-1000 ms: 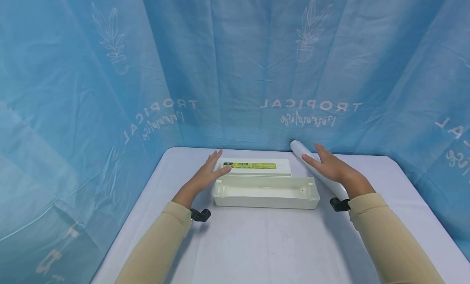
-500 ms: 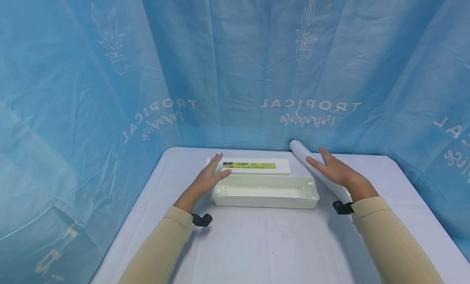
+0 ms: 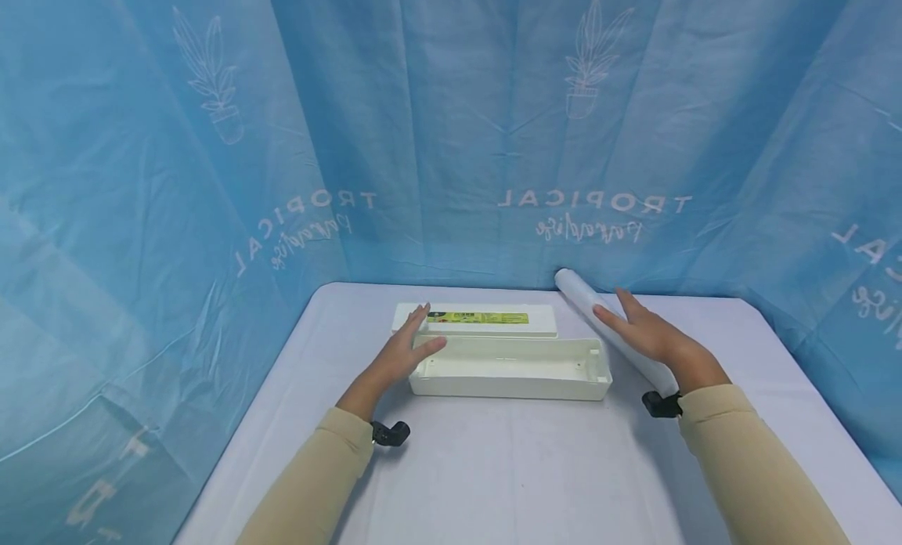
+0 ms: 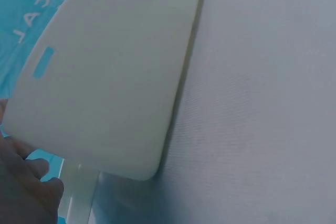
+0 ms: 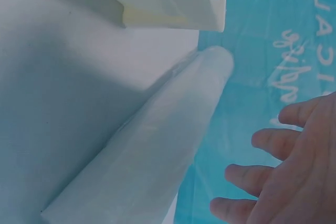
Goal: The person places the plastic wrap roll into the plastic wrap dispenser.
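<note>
A long white open-topped box [image 3: 510, 387] lies crosswise on the table, its inside facing up. Right behind it is a flat white lid [image 3: 543, 321] with a yellow-green label. My left hand [image 3: 398, 357] is at the box's left end, fingers extended and thumb apart; in the left wrist view, the fingers [image 4: 39, 169] are near the box wall [image 4: 110, 87]. Whether they touch it I cannot tell. My right hand [image 3: 655, 337] hovers over a whitish translucent roll [image 3: 581, 291] with spread fingers and holds nothing. The right wrist view shows the roll [image 5: 152, 145] apart from the fingertips.
A white cloth covers the table [image 3: 521, 474]. Blue printed curtains [image 3: 451, 153] hang behind it and along both sides. Each wrist wears a small black camera mount, such as the left one [image 3: 390, 433].
Both hands have drifted slightly toward me, the right one also a little to the right. The box, lid and roll stay where they were.
</note>
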The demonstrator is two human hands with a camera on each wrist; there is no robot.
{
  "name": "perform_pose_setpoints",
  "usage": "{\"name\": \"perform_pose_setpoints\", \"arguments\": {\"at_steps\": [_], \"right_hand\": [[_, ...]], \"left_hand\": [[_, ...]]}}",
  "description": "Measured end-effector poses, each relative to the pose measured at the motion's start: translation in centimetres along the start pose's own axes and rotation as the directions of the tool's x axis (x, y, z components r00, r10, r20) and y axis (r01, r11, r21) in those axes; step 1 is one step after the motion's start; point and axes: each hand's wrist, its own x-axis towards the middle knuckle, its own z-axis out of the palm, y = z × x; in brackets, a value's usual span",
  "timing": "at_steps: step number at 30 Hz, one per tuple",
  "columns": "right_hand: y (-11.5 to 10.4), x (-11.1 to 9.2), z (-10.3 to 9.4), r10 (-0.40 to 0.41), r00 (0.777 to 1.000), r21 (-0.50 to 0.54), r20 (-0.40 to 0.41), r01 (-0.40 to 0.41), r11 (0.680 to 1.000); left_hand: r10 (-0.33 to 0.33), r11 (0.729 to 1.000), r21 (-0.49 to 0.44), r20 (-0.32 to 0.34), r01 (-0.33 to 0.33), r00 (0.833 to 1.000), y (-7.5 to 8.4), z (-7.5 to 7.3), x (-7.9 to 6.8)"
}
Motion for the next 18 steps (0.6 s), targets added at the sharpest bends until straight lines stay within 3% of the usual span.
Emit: {"name": "perform_pose_setpoints", "arguments": {"at_steps": [9, 18], "right_hand": [[0.9, 0.0, 0.5, 0.011, 1.000, 0.006, 0.002, -0.011, 1.000], [1.7, -0.1, 0.7, 0.005, 1.000, 0.011, -0.011, -0.005, 1.000]], "left_hand": [[0.030, 0.998, -0.063, 0.017, -0.029, 0.999, -0.4, 0.6, -0.6], [0.022, 0.996, -0.081, -0.011, -0.023, 1.000, -0.7, 0.9, -0.9]]}}
